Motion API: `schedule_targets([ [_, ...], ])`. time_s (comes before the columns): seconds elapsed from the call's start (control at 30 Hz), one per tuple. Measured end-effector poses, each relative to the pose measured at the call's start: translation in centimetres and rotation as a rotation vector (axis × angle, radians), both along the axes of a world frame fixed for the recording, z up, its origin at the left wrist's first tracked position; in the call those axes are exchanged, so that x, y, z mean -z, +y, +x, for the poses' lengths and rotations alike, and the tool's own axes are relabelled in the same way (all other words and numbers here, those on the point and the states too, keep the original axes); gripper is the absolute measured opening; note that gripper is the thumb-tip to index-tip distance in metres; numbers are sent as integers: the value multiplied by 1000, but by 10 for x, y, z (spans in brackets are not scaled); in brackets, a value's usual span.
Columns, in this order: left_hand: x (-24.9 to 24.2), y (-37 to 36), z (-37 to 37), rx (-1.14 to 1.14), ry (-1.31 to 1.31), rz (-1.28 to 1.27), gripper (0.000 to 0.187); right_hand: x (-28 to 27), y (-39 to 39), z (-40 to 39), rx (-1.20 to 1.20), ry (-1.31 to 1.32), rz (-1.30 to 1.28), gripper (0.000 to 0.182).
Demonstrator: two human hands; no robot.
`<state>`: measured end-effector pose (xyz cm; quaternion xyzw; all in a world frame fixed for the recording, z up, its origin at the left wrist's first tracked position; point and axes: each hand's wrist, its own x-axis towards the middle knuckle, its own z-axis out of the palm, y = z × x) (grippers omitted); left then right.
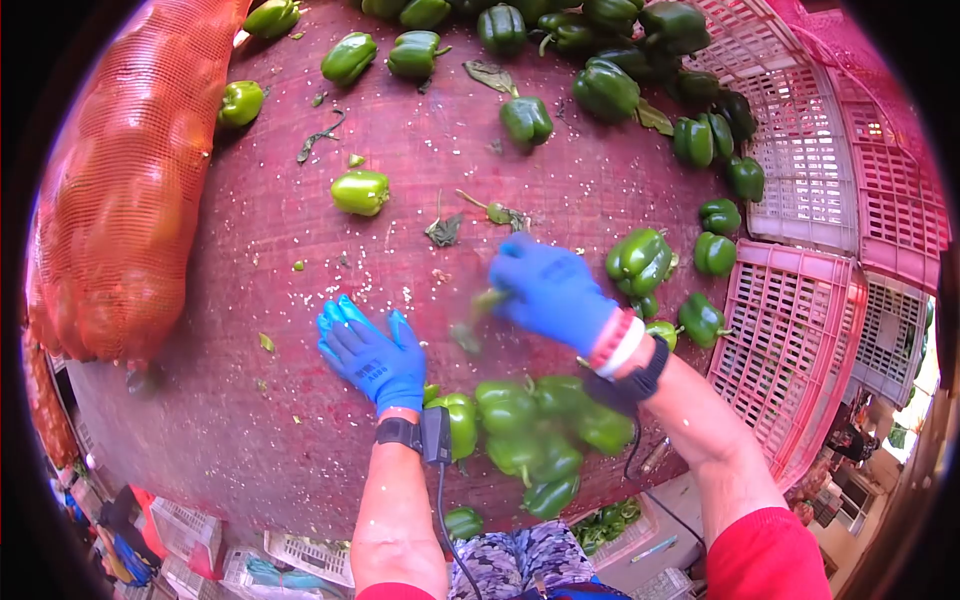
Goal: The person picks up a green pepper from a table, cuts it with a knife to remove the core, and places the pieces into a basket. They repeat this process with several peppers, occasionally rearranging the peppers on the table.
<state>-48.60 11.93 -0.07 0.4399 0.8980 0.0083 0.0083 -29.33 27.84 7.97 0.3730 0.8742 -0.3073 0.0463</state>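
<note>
- The left hand (372,350), in a blue coated work glove, lies palm down left of the frame's centre, its fingers loosely spread and nothing visible in its grasp.
- The right hand (553,290), in a matching blue glove, is right of centre with its fingers curled inward. A blurred, pale green scrap (488,302) shows at the fingertips; whether it is pinched or merely behind them, I cannot tell.
- Glossy, blocky green bell peppers (505,405) cluster at lower centre, close below the hands, partly blurred. One rounded, yellow-green bell pepper (360,192) lies alone at upper centre-left, on the stained, dark pink surface (270,230).
- These peppers should be light for their bulk, being hollow, with stiff walls and smooth, waxy skin that could slip against a glove. A hard squeeze might crack or bruise them.
- The best hold is probably around the broad body, fingers settling into the grooves between lobes; the stem could snap.
- The scrap would likely weigh almost nothing and suit a fingertip pinch.
</note>
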Motion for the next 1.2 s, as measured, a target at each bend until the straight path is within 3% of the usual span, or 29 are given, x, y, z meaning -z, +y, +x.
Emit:
schedule_targets([
  [0.03, 0, 0, -1, 1, 4, -3, 74, -20, -3, 8, 103, 108, -11, 26],
  [0.13, 1, 1, 1, 19, 28, 14, 72, -18, -28, 40, 641, 597, -870, 21],
  [0.17, 2, 1, 1, 27, 40, 20, 72, -20, -30, 51, 677, 490, -998, 20],
  [0.27, 5, -1, 2, 39, 72, 13, 70, -35, -49, 68, 1015, 867, -1378, 21],
  [0.3, 8, -1, 1, 48, 102, 14, 70, -47, -58, 69, 975, 969, -1329, 25],
  [0.4, 9, -3, 3, 57, 131, 32, 69, -25, -80, 101, 991, 686, -1018, 23],
  [0.53, 21, -7, -1, 82, 183, 35, 71, -66, -116, 138, 1353, 1056, -1222, 26],
  [0.57, 20, -7, 0, 107, 203, 56, 70, -58, -129, 158, 1203, 1138, -1236, 35],
  [0.7, 36, -12, -4, 160, 230, 133, 68, -91, -227, 231, 1521, 711, -1091, 42],
  [0.77, 34, -11, -5, 181, 279, 159, 67, -93, -307, 277, 1653, 543, -1020, 37],
  [0.83, 36, -11, -6, 178, 296, 136, 68, -81, -404, 326, 1522, 186, -760, 32],
  [0.9, 39, -12, -8, 175, 306, 126, 68, -71, -491, 359, 1203, -369, -428, 31],
  [0.97, 39, -14, -9, 177, 302, 112, 69, -58, -562, 388, 912, -786, -571, 34],
  [1.07, 41, -11, -13, 179, 300, 125, 69, -63, -525, 377, 799, -944, -762, 35],
  [1.1, 42, -13, -12, 180, 291, 126, 70, -66, -501, 368, 955, -625, -511, 37],
  [1.2, 41, -13, -12, 180, 271, 119, 70, -94, -343, 304, 1087, -155, -251, 38],
])
